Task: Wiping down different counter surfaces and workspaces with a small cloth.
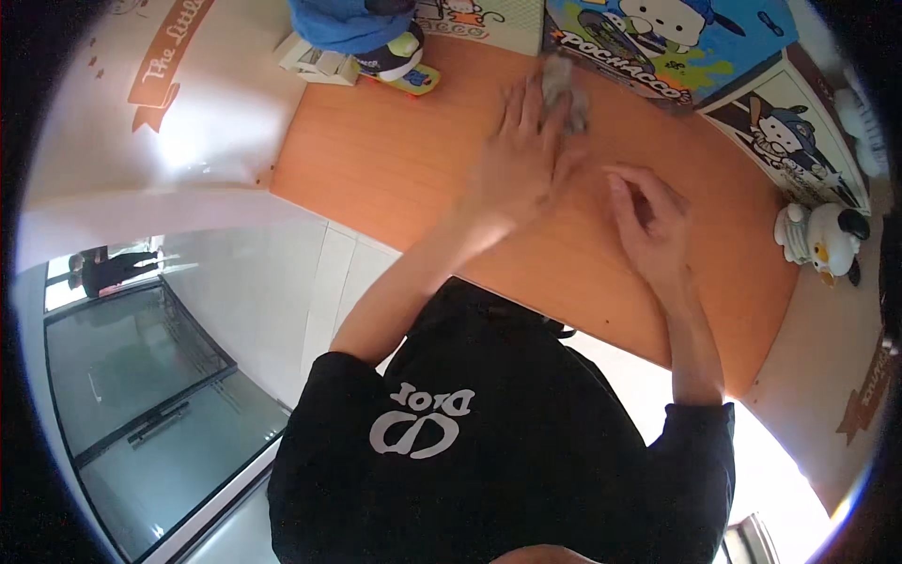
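Note:
My left hand (523,155) reaches over the orange wood-look tabletop (404,155), its fingers stretched forward and partly smeared by motion. A crumpled grey cloth (567,99) is at its fingers, between them and the back of the table; the hand seems to hold it against the surface. To the right, my right hand (655,218) hovers over or rests on the tabletop, which of the two I cannot tell. Its fingers are curled in toward the thumb, and nothing shows in them.
Along the back stand a figure in blue (385,42) on a small skateboard, a white box-like item (318,61), and a blue cartoon box (672,42). A framed cartoon picture (794,141) and a white dog figurine (819,240) line the right side. Curved pale walls flank the table.

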The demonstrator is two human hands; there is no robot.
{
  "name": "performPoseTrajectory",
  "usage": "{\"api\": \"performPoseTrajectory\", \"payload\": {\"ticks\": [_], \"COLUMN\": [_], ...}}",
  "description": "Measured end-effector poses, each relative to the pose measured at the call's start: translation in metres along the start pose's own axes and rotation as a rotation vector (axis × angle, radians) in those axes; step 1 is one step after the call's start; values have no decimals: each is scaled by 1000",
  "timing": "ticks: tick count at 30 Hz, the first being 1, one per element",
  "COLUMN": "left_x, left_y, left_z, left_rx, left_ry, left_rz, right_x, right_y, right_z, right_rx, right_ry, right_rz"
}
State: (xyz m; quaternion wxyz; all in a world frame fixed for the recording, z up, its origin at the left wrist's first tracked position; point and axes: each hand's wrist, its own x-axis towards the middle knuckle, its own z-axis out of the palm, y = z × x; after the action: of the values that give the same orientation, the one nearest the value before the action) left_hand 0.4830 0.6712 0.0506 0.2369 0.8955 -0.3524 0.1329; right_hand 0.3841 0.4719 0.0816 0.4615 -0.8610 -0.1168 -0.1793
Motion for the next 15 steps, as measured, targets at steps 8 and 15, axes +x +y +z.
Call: {"api": "performPoseTrajectory", "payload": {"ticks": [8, 15], "left_x": [-150, -43], "left_y": [66, 5], "left_z": [-100, -24], "left_rx": [-28, -83], "left_ry": [-419, -72], "left_rz": [-191, 28], "right_x": [3, 2], "right_y": [3, 9], "right_z": [-13, -3], "right_rx": [-34, 0], "right_ry": [68, 52], "right_rz": [41, 42]}}
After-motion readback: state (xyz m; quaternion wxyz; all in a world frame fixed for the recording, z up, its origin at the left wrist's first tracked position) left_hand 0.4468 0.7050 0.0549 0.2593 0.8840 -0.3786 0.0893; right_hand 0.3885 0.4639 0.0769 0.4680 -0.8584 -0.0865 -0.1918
